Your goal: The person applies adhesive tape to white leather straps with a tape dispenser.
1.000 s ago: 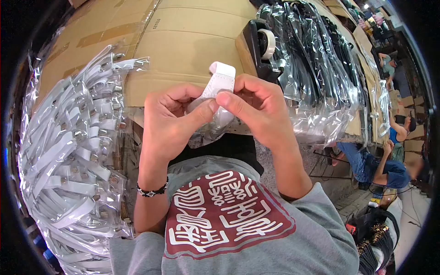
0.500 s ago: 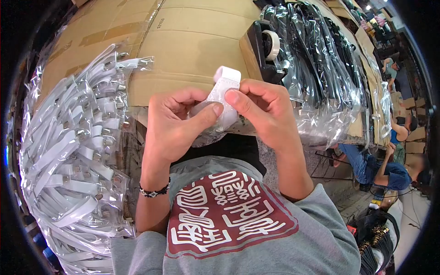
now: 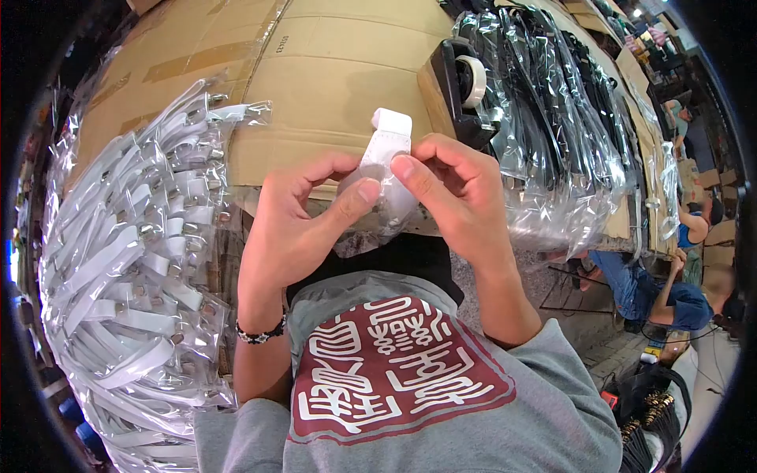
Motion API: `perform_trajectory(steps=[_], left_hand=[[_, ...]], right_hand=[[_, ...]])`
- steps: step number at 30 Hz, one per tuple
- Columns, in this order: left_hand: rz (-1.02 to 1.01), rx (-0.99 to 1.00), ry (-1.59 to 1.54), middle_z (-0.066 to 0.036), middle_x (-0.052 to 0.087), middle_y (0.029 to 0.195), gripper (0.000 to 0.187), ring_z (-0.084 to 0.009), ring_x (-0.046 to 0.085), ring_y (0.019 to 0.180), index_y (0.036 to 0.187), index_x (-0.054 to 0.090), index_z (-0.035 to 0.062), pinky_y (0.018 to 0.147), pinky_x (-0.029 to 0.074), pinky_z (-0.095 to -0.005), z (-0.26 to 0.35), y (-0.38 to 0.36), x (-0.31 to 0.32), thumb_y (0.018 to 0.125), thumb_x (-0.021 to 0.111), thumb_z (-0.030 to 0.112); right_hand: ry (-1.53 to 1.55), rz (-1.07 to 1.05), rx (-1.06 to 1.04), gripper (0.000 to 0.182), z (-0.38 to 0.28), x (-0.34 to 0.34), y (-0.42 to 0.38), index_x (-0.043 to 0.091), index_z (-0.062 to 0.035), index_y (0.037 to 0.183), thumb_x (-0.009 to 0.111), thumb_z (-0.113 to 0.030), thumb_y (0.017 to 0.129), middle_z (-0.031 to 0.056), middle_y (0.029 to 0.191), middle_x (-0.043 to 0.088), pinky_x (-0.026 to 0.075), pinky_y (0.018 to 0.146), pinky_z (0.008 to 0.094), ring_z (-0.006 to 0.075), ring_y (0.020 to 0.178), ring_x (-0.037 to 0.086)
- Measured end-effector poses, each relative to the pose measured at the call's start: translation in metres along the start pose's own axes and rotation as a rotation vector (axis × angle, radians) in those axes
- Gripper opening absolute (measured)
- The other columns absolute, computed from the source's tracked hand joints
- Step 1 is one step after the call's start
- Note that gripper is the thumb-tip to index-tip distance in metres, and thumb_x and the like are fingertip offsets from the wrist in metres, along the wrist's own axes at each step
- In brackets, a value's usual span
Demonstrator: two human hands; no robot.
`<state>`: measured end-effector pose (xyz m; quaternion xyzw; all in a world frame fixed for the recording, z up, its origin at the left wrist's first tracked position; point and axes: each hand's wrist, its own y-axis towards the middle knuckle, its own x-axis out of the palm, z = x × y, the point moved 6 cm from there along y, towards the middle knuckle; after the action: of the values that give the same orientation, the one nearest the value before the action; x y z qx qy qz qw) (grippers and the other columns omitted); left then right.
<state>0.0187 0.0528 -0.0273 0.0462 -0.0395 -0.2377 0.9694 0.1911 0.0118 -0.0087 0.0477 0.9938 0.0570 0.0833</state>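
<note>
Both my hands are in front of my chest, at the near edge of the cardboard-covered table, pinching one white belt (image 3: 388,143). Its folded end with a stitched line sticks up above my fingers, and clear plastic wraps the lower part. My left hand (image 3: 311,213) grips the left side between thumb and fingers. On the other side, my right hand (image 3: 453,185) presses its thumb on the front, with its fingers curled behind. The lower part of the belt is partly hidden by my hands and the shiny plastic.
A large heap of white belts in clear bags (image 3: 130,276) lies to the left. Bagged black belts (image 3: 544,102) are stacked at the right, beside a tape dispenser (image 3: 457,87). Cardboard (image 3: 331,71) covers the table. Other people (image 3: 670,303) sit at the far right.
Both hands keep their pinch on the white belt. My left thumb has moved slightly left, and more of the belt's plastic-covered lower part shows. The camera view has shifted a little.
</note>
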Motion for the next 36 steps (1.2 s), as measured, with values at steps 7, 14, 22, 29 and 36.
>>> perform_trajectory(steps=[7,14,22,29,36], left_hand=[[0.121,0.003,-0.081,-0.007,0.072,0.093,0.019,-0.0094,0.063,0.087,0.103,0.072,-0.0057,0.076,0.051,-0.0249,0.009,-0.001,-0.002,0.092,0.074,0.01],[0.157,0.011,-0.099,-0.006,0.072,0.09,0.012,-0.008,0.062,0.084,0.099,0.072,-0.0051,0.074,0.05,-0.0232,0.01,-0.005,0.002,0.092,0.073,0.004],[0.101,-0.02,-0.053,-0.005,0.071,0.091,0.012,-0.0078,0.062,0.084,0.099,0.071,-0.0049,0.074,0.05,-0.0235,0.014,-0.004,0.003,0.093,0.073,0.006],[0.066,0.02,-0.167,-0.005,0.071,0.089,0.012,-0.0082,0.062,0.081,0.097,0.072,-0.0049,0.071,0.05,-0.0231,0.012,-0.009,0.003,0.092,0.074,0.006],[0.12,-0.05,-0.152,-0.003,0.071,0.085,0.012,-0.0059,0.061,0.076,0.097,0.073,-0.0051,0.067,0.047,-0.021,0.008,-0.007,0.0,0.091,0.075,0.006]], right_hand=[[0.068,-0.055,-0.1,0.017,-0.002,0.008,-0.002,0.067,0.0028,0.089,0.072,-0.013,0.093,0.0015,0.076,0.063,0.043,0.063,0.0241,0.007,0.069,0.053],[0.102,-0.063,-0.065,0.019,0.001,0.008,-0.002,0.065,0.0025,0.086,0.072,-0.014,0.093,-0.001,0.071,0.057,0.039,0.058,0.0244,0.006,0.066,0.049],[0.145,-0.085,-0.06,0.02,0.002,0.009,-0.003,0.064,0.0017,0.085,0.071,-0.015,0.094,-0.0017,0.069,0.056,0.037,0.056,0.0248,0.0056,0.065,0.048],[0.051,-0.118,-0.169,0.022,-0.003,0.01,-0.005,0.064,0.0029,0.085,0.07,-0.016,0.094,-0.0002,0.068,0.055,0.038,0.056,0.0256,0.0059,0.064,0.047],[0.128,-0.057,-0.146,0.021,-0.004,0.015,-0.003,0.063,0.0031,0.084,0.07,-0.014,0.093,0.0013,0.069,0.057,0.039,0.058,0.0257,0.0071,0.064,0.049]])
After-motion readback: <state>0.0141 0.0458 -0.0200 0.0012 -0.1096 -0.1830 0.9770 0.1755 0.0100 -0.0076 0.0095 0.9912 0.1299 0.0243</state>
